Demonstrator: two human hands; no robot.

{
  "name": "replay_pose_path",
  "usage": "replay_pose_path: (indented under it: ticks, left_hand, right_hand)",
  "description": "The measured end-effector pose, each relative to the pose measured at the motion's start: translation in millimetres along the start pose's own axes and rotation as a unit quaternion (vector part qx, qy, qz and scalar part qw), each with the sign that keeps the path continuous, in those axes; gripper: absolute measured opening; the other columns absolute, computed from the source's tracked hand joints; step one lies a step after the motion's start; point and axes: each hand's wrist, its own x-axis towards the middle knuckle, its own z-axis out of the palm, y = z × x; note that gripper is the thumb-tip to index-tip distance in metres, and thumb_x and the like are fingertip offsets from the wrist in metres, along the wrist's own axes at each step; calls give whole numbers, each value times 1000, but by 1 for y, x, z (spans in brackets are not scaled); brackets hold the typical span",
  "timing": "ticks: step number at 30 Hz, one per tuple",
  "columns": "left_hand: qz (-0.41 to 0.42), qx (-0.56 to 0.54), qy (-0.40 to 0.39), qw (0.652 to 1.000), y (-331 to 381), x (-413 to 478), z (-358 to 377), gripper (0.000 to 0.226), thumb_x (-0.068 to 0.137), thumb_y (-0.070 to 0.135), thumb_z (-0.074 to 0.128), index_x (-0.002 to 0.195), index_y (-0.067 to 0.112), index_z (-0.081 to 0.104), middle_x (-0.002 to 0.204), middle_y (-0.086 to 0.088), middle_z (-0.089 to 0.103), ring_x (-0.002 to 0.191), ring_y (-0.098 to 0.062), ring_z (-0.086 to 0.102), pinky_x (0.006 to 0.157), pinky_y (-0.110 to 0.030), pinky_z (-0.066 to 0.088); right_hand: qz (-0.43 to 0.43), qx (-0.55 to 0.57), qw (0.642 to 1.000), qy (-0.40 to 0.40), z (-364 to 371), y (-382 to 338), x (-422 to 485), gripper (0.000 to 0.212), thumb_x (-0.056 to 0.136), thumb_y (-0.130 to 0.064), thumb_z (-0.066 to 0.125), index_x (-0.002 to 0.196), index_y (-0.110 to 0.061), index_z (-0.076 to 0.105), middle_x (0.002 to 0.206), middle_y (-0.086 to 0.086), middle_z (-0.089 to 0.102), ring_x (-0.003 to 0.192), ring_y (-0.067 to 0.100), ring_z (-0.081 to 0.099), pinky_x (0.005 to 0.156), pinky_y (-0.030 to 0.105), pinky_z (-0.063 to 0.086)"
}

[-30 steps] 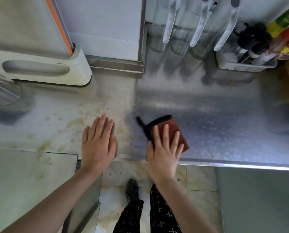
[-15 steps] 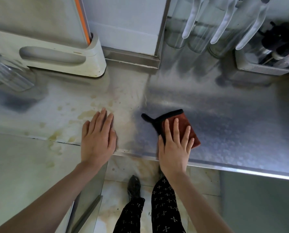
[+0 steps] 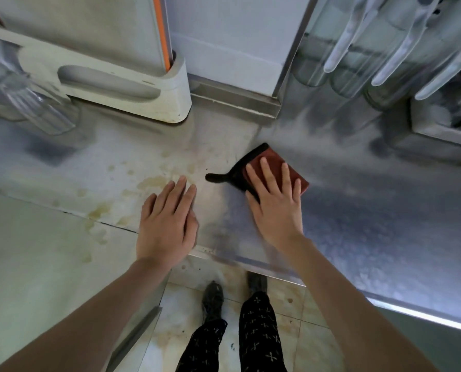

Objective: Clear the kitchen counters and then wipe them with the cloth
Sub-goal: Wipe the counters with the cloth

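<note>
Under the right grip (image 3: 276, 208) (palm down), cloth (image 3: 274, 160).

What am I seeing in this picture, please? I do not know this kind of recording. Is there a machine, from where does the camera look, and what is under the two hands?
There is no machine here: a person works with two bare hands. The camera is worn on the person's head and looks forward and down, so you see the arms from above and the legs below. The surface is a steel kitchen counter. The right hand lies flat, fingers straight, on a red-brown cloth with a black edge and presses it to the counter; neither hand holds anything. The left hand rests flat on the counter beside yellowish stains. At the back stand clear jugs with white handles, and at the far left a clear glass.
</note>
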Motion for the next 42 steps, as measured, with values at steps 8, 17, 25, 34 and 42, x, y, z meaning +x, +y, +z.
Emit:
replay_pose_path:
  ticks: [8, 17, 25, 34, 42]
  left_hand:
    - [-6, 15, -12, 1000, 1, 1, -2, 51, 90, 29, 27, 135, 13, 45, 144, -8, 42, 132, -27, 38, 106, -43, 27]
    - [-16, 12, 2, 1000, 2, 1, -1, 49, 90, 28, 29, 133, 14, 47, 143, -6, 43, 130, -26, 42, 104, -43, 31]
    - [-22, 10, 15, 1000, 3, 2, 1, 46, 90, 26, 29, 132, 17, 45, 140, -9, 47, 128, -29, 44, 103, -44, 31]
    - [-22, -6, 31, 999, 2, 2, 2, 46, 91, 26, 27, 131, 18, 49, 139, -7, 48, 127, -27, 47, 102, -44, 34]
    - [-47, -30, 60, 997, 3, 0, 1, 40, 91, 21, 32, 120, 11, 57, 129, -11, 56, 117, -29, 54, 98, -42, 38]
  right_hand:
    - [-201, -76, 976, -17, 12, -12, -39, 58, 90, -48, 29, 145, -31, 23, 151, 2, 32, 138, 40, 24, 106, 60, 17]
    - [-202, -57, 977, -26, -20, 0, 86, 53, 96, -46, 19, 147, -36, 9, 158, -2, 12, 143, 37, 6, 113, 56, 7]
    - [-328, -60, 943, -19, -7, -12, 48, 55, 90, -42, 35, 144, -30, 29, 150, 0, 35, 136, 40, 29, 104, 61, 28]
    - [-297, -42, 954, -14, -28, -17, 137, 52, 99, -45, 22, 147, -37, 7, 158, -5, 5, 144, 29, -3, 112, 45, -6]
    - [-367, -24, 930, -21, -5, -45, 78, 53, 95, -46, 27, 145, -29, 28, 153, 2, 27, 140, 37, 22, 110, 54, 19]
